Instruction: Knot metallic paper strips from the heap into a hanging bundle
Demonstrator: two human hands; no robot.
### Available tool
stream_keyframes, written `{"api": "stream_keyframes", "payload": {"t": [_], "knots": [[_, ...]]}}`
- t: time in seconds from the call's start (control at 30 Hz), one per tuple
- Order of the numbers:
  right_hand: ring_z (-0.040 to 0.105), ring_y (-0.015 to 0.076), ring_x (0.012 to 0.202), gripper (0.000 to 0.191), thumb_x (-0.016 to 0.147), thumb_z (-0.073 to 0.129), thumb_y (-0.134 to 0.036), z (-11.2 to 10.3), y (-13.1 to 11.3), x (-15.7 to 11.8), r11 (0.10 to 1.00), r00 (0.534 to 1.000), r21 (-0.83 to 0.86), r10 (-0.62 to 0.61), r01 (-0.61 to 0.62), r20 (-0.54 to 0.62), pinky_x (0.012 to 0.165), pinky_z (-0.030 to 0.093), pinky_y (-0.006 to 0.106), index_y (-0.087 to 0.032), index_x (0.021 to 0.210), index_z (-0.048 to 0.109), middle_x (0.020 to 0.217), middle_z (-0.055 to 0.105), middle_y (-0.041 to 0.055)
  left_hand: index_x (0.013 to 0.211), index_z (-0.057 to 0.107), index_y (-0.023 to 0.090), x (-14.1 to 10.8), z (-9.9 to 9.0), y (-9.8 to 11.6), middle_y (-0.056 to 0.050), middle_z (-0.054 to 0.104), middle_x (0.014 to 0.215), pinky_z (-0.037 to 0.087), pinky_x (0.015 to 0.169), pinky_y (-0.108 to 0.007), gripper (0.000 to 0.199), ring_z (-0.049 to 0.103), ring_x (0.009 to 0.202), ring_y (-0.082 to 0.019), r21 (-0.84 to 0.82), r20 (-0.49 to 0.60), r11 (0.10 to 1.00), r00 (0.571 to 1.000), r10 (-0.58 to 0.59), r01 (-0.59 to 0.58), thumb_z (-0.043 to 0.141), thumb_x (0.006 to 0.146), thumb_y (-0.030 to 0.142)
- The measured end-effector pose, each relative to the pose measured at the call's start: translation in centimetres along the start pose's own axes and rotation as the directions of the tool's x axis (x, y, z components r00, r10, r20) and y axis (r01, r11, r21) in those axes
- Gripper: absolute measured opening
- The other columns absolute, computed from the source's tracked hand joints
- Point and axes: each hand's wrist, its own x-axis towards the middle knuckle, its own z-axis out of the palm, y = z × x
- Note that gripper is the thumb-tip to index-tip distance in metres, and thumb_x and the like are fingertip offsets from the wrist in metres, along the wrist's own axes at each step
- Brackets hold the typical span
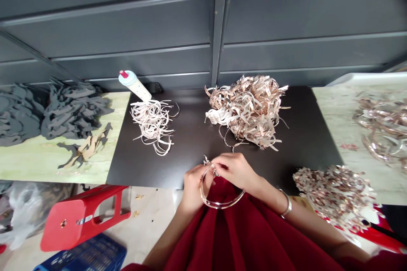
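Near the front edge of the black board, my left hand (193,184) and my right hand (235,170) are close together, both closed. They pinch a shiny rose-gold strip (219,206), whose loop hangs below the fingers in front of the red clothing. A small crumpled or knotted part (206,161) of the strip pokes out above the fingertips. What exactly lies between the fingers is partly hidden. Beyond my right hand lies a large tangled pile of rose-gold strips (254,110). A smaller heap of thin whitish strips (151,123) is on the board's left side.
A white bottle with a red tip (136,86) stands at the back left. Dark grey cut pieces (73,108) lie further left. A bunch of rose-gold pieces (333,197) sits at the right front edge. A red stool (79,216) and blue crate (90,254) are below left.
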Motion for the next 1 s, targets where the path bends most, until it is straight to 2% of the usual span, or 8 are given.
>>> {"api": "stream_keyframes", "payload": {"t": [0.1, 0.2, 0.43, 0.67, 0.77, 0.87, 0.93, 1.0], "knots": [[0.061, 0.0119, 0.063, 0.019, 0.088, 0.050, -0.014, -0.3, 0.1, -0.4, 0.997, 0.997, 0.069, 0.023, -0.018, -0.071, 0.060, 0.044, 0.020, -0.018, 0.084, 0.069, 0.073, 0.068, 0.0029, 0.068, 0.064, 0.017, 0.1, 0.0, 0.2, -0.001, 0.063, 0.059, 0.042, 0.056, -0.022, 0.032, 0.059, 0.054, -0.013, -0.032, -0.025, 0.998, 0.998, -0.063, 0.062, 0.044, 0.091, 0.028], [0.063, 0.0140, 0.067, 0.020, 0.090, 0.049, -0.017, -0.2, 0.1, -0.9, 1.000, 0.996, 0.011, -0.026, 0.027, -0.085, 0.063, 0.046, 0.022, -0.018, 0.087, 0.069, 0.077, 0.069, 0.0053, 0.071, 0.066, 0.018, 0.0, 0.2, 0.4, -0.001, 0.063, 0.060, 0.042, 0.056, -0.022, 0.031, 0.058, 0.054, -0.013, 0.003, -0.037, 0.999, 0.998, -0.049, 0.049, 0.044, 0.091, 0.027], [0.055, 0.0128, 0.059, 0.024, 0.089, 0.048, -0.012, 0.3, -0.4, -1.4, 0.961, 0.991, -0.240, -0.127, 0.134, 0.045, 0.059, 0.039, 0.024, -0.018, 0.072, 0.064, 0.066, 0.063, 0.0025, 0.069, 0.065, 0.018, -0.7, 0.5, 0.8, -0.001, 0.057, 0.057, 0.039, 0.054, -0.021, 0.034, 0.053, 0.052, -0.012, 0.144, -0.074, 0.989, 0.996, 0.054, -0.043, 0.041, 0.091, 0.023], [0.049, 0.0152, 0.057, 0.021, 0.081, 0.053, -0.010, 0.1, -2.1, -1.5, 0.858, 0.972, -0.460, -0.172, 0.229, 0.163, 0.052, 0.030, 0.029, -0.016, 0.062, 0.056, 0.062, 0.057, 0.0043, 0.059, 0.055, 0.017, -1.5, 0.5, 0.3, -0.001, 0.055, 0.057, 0.035, 0.051, -0.022, 0.031, 0.049, 0.051, -0.011, 0.151, -0.035, 0.983, 0.993, 0.115, -0.109, 0.043, 0.088, 0.018], [0.049, 0.0146, 0.059, 0.020, 0.076, 0.052, -0.008, 0.5, -2.0, -1.4, 0.960, 0.990, -0.247, -0.120, 0.133, 0.068, 0.052, 0.031, 0.027, -0.017, 0.058, 0.053, 0.060, 0.056, 0.0036, 0.055, 0.054, 0.017, -1.8, 0.3, 0.2, -0.001, 0.057, 0.055, 0.037, 0.053, -0.022, 0.033, 0.052, 0.052, -0.011, 0.074, -0.015, 0.996, 0.998, 0.059, -0.058, 0.045, 0.087, 0.019], [0.046, 0.0110, 0.053, 0.017, 0.071, 0.051, -0.009, 0.7, -1.5, -1.4, 1.000, 1.000, 0.006, 0.008, -0.007, -0.027, 0.051, 0.034, 0.023, -0.016, 0.057, 0.052, 0.056, 0.054, 0.0002, 0.059, 0.058, 0.016, -2.1, -0.1, 0.6, 0.000, 0.060, 0.053, 0.041, 0.054, -0.022, 0.032, 0.057, 0.050, -0.012, -0.122, 0.034, 0.988, 0.995, -0.089, 0.093, 0.047, 0.088, 0.026], [0.045, 0.0091, 0.049, 0.014, 0.074, 0.050, -0.014, 0.7, -1.2, -1.6, 0.955, 0.990, 0.266, 0.138, -0.132, -0.005, 0.048, 0.035, 0.021, -0.016, 0.061, 0.056, 0.056, 0.056, -0.0009, 0.065, 0.062, 0.015, -2.2, -0.5, 0.8, -0.001, 0.063, 0.056, 0.044, 0.051, -0.022, 0.032, 0.059, 0.048, -0.013, -0.256, 0.083, 0.943, 0.977, -0.197, 0.212, 0.047, 0.088, 0.032], [0.045, 0.0086, 0.046, 0.015, 0.077, 0.052, -0.021, 0.6, -1.0, -1.8, 0.775, 0.959, 0.572, 0.267, -0.269, 0.089, 0.046, 0.036, 0.021, -0.015, 0.066, 0.059, 0.056, 0.057, -0.0012, 0.067, 0.064, 0.014, -2.2, -0.9, 0.8, -0.002, 0.063, 0.056, 0.045, 0.049, -0.022, 0.033, 0.060, 0.047, -0.013, -0.300, 0.104, 0.918, 0.965, -0.240, 0.260, 0.048, 0.087, 0.035]]}}
